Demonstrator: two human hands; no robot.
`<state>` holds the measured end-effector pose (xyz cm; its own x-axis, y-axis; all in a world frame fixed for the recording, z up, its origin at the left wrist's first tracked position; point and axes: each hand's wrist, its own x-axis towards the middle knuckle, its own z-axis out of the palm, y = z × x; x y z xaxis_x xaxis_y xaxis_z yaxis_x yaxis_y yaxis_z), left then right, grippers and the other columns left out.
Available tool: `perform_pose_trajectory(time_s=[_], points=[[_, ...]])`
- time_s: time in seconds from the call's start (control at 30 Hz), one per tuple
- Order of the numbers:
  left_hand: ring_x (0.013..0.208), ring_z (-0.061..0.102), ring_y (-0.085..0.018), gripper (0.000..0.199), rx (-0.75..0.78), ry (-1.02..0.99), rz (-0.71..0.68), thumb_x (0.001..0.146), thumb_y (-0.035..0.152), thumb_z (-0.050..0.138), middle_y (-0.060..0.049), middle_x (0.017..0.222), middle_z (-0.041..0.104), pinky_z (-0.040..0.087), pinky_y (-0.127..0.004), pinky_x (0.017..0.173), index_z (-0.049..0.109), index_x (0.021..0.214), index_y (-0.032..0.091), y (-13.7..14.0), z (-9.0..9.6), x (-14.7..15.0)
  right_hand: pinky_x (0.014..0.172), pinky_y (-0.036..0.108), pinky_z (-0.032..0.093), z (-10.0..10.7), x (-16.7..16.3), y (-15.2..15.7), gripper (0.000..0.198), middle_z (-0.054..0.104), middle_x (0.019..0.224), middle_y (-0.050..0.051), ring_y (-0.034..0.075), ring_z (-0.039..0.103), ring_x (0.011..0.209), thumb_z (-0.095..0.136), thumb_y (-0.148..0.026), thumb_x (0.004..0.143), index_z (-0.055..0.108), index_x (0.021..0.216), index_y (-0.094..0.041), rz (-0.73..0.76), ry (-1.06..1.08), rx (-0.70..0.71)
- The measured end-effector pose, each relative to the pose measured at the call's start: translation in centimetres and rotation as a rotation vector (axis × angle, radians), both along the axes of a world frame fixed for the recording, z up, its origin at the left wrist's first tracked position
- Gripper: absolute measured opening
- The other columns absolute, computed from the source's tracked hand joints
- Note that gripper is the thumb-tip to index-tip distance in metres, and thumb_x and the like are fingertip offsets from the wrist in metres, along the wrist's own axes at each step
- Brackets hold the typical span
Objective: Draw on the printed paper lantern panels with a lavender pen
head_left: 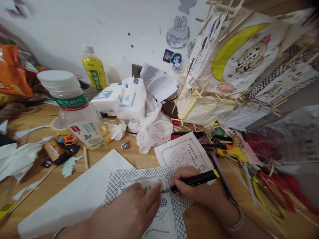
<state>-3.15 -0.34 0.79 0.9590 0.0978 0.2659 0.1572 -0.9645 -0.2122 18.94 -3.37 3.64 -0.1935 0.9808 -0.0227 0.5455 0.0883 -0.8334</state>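
Note:
A sheet with a black cross-hatched border and line drawings lies on the wooden table. My left hand rests flat on it, fingers stretched toward a small moon outline. My right hand grips a black marker with a yellow end, its tip down at that outline. A little yellow-green colour shows by the left fingertips. Under the hatched sheet's left side is a blank white sheet. Just beyond my right hand lies another drawn sheet with writing.
Paper-covered stick lanterns stand at the back right. Red-handled scissors and a yellow glue gun lie at right. Two drink bottles, tissue packs, a plastic bag and paper scraps crowd the back and left.

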Motion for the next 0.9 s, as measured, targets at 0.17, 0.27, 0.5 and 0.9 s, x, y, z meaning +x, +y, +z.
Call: perform_pose_trajectory(time_s=[0.17,0.27,0.5,0.9], points=[[0.053,0.055,-0.018,0.02,-0.055,-0.04,0.028,0.085,0.01,0.051,-0.015,0.11,0.068,0.047,-0.034,0.045,0.06,0.103,0.009,0.0,-0.25,0.0,0.053,0.022,0.047,-0.11,0.02,0.03,0.019,0.061,0.055,-0.001,0.013,0.058,0.053,0.05,-0.012,0.073,0.062,0.06,-0.018,-0.014,0.046,-0.019],[0.053,0.056,-0.018,0.021,-0.065,-0.045,0.026,0.085,0.009,0.05,-0.015,0.108,0.068,0.047,-0.033,0.047,0.059,0.104,0.009,0.09,-0.19,0.13,0.055,0.023,0.047,-0.02,0.03,0.08,0.019,0.061,0.055,-0.001,0.014,0.058,0.055,0.051,-0.011,0.071,0.062,0.058,-0.018,-0.004,0.019,-0.002],[0.054,0.056,-0.019,0.025,-0.048,-0.032,0.027,0.086,0.008,0.049,-0.015,0.109,0.067,0.047,-0.034,0.046,0.057,0.109,0.008,0.03,-0.41,0.03,0.052,0.022,0.045,-0.06,0.04,0.05,0.019,0.059,0.054,-0.002,0.013,0.057,0.052,0.05,-0.012,0.072,0.063,0.059,-0.018,-0.007,0.051,0.002],[0.057,0.052,-0.015,0.019,-0.044,0.049,0.025,0.089,0.01,0.045,-0.013,0.107,0.064,0.043,-0.03,0.051,0.057,0.104,0.011,0.05,0.15,0.13,0.051,0.021,0.044,-0.27,0.15,0.11,0.02,0.06,0.055,-0.001,0.013,0.056,0.053,0.051,-0.01,0.074,0.063,0.059,-0.017,-0.061,0.084,-0.046]])
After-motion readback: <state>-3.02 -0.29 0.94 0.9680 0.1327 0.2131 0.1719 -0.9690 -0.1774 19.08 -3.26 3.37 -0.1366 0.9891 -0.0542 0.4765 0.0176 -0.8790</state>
